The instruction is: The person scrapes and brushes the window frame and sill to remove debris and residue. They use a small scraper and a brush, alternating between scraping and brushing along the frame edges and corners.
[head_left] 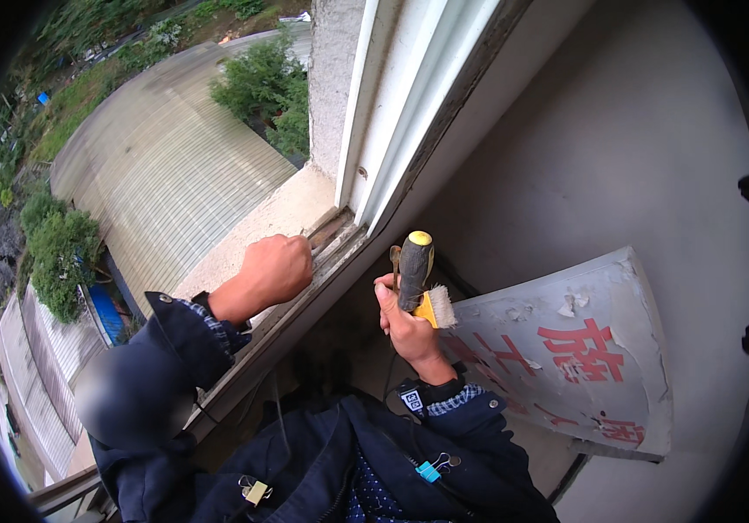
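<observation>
My left hand (276, 272) is closed in a fist at the lower corner of the white window frame (405, 96), over the dirty sill track (344, 248). What its fingers hold, if anything, is hidden; a brownish patch shows in the track just beyond the knuckles. Held upright in my right hand (411, 336) is a tool with a dark grey handle (415, 272) and a yellow end cap. A brush (438, 308) with a yellow base and pale bristles is in the same grip, its bristles pointing right.
A grey sign board (601, 296) with red lettering and peeling spots leans at the right against a plain wall (653, 157). Outside the window, far below, lie a corrugated roof (183, 166) and trees (61, 253). A thin cable (280, 410) hangs near my jacket.
</observation>
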Motion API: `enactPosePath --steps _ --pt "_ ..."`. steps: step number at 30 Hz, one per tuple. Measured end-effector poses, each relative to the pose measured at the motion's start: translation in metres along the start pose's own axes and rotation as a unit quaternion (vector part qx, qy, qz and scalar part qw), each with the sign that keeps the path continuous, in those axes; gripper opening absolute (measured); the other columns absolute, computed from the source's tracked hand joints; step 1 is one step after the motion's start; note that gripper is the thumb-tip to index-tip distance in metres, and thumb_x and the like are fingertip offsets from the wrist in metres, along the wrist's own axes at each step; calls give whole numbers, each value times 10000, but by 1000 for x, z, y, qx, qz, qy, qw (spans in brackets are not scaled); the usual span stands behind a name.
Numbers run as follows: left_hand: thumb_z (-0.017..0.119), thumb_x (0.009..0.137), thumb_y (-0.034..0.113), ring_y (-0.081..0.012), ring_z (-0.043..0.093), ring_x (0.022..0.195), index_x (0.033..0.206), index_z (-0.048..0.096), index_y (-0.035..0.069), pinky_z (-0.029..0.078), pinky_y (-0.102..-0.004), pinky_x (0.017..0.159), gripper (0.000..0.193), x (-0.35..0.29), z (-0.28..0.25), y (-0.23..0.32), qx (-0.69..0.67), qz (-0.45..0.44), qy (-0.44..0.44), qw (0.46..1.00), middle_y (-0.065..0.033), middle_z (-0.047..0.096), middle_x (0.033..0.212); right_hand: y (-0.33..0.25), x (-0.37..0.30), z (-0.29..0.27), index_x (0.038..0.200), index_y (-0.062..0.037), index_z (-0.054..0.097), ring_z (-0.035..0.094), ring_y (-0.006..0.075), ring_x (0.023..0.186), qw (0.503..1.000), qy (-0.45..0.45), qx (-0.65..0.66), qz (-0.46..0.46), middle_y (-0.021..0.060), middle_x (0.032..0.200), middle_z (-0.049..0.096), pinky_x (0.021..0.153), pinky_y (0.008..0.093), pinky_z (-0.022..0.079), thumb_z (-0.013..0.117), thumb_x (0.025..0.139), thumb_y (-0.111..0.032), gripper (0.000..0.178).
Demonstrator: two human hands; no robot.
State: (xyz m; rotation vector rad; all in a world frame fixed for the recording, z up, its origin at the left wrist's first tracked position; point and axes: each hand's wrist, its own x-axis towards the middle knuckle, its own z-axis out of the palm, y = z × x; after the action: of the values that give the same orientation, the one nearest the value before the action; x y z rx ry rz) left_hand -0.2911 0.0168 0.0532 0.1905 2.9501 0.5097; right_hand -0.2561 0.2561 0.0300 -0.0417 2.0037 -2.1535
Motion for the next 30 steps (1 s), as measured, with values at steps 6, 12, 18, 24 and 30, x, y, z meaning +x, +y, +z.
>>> enactPosePath --steps 6,12,18,24,30 --pt "527 881 166 -457 695 718 843 680 3 563 -537 668 226 14 0 14 -7 -29 -10 1000 -279 691 767 0 -1 -3 1062 -31 691 542 44 562 1000 6 -8 -9 -33 689 596 513 221 435 684 989 -170 157" --pt "513 917 172 -463 693 722 850 664 -7 559 -545 675 243 11 2 12 -33 -39 14 999 -289 689 773 1 0 -3 1062 -30 690 541 44 561 1000 8 5 -9 -28 693 599 509 220 433 689 986 -160 150" --pt "509 923 165 -470 681 702 858 639 -20 546 -554 669 236 9 5 9 -43 -40 31 998 -289 681 754 3 1 -2 1056 -32 692 536 43 553 1000 0 9 -7 -28 686 596 506 218 432 683 989 -151 137" --pt "492 963 190 -490 655 682 860 612 -15 522 -573 655 259 -1 1 5 -73 -33 57 995 -304 654 721 1 0 0 1055 -36 693 537 41 555 1000 -1 8 -13 -32 687 595 507 217 431 682 990 -152 133" --pt "520 1007 218 -496 607 640 832 546 5 493 -564 610 277 -33 -9 4 -88 -8 75 993 -278 609 660 2 3 1 1054 -38 693 538 40 560 1000 -1 5 -18 -36 686 591 505 218 430 684 989 -152 131"
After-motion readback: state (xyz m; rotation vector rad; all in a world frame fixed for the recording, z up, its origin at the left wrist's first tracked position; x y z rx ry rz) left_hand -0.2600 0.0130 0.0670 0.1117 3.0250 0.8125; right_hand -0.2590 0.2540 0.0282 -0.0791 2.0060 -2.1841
